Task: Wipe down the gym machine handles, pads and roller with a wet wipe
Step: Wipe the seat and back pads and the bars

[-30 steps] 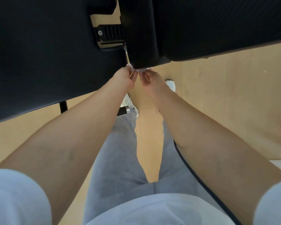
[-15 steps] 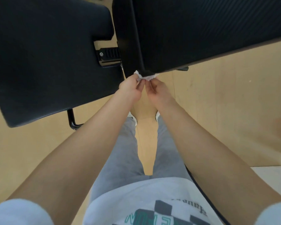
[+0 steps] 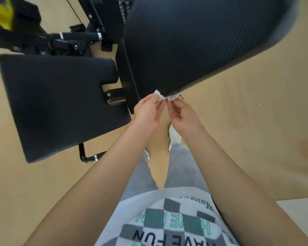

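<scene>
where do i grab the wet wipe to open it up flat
Pinch the wet wipe by its two outer ends, one from each side, much as the left hand and right hand hold it. It is bunched into a strip lying crosswise just below the edge of the ribbed pad, with a loose corner poking up beside the left hand, so pulling sideways should spread it.

Boxed in above and to the left, open floor to the right.

The ribbed pad (image 3: 194,41) fills the upper right of the frame. My left hand (image 3: 147,112) and right hand (image 3: 182,115), pinching the wet wipe (image 3: 164,97), sit right at its lower edge. The flat pad (image 3: 60,103) blocks centre left, with only a narrow gap holding a black bracket (image 3: 115,95) between the pads. Frame bars (image 3: 80,35) crowd the upper left. Bare floor (image 3: 256,130) at right leaves me free passage.
</scene>
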Demonstrator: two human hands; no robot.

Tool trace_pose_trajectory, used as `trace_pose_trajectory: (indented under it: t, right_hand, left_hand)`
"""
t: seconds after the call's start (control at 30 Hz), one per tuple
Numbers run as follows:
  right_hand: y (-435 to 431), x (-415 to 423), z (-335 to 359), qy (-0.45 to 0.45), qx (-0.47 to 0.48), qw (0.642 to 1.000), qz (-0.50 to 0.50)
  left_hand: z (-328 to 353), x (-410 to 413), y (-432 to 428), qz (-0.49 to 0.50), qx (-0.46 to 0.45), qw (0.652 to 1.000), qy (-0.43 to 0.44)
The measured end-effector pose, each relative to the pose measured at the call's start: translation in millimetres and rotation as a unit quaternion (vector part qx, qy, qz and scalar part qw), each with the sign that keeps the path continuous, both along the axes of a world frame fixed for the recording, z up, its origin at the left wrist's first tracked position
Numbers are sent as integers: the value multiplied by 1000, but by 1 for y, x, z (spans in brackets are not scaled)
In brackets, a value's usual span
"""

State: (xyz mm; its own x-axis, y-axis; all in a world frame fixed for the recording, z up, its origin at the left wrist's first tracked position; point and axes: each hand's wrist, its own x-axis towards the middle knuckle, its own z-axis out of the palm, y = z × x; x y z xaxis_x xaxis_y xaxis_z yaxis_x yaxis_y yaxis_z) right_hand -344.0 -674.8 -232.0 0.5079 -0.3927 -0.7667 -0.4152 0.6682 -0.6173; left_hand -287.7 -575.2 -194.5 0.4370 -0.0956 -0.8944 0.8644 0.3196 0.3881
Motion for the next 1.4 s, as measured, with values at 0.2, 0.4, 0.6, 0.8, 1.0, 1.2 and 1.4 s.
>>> trace_pose_trajectory:
  t: [0.2,0.4,0.6,0.8,1.0,1.2,1.4]
  right_hand:
    - [-25,-5,48,-64,83,988,-116]
    - [-40,-10,103,-92,75,973,-197]
    - [-60,-13,147,-132,54,964,-226]
    - [-77,-13,182,-172,-13,954,-247]
    - [-93,-4,218,-179,-119,945,-247]
    - [-96,-2,247,-151,-242,953,-104]
    - [-94,7,244,-103,-359,928,-14]
  left_hand:
    - [51,-8,-24,-58,2,993,-102]
    - [86,-9,-40,-143,14,970,-196]
    - [113,-1,-55,-201,-5,948,-245]
    - [146,6,-75,-236,-12,918,-320]
    - [176,23,-93,-271,25,871,-409]
    - [189,48,-82,-253,-41,863,-437]
    - [195,77,-48,-316,-14,853,-414]
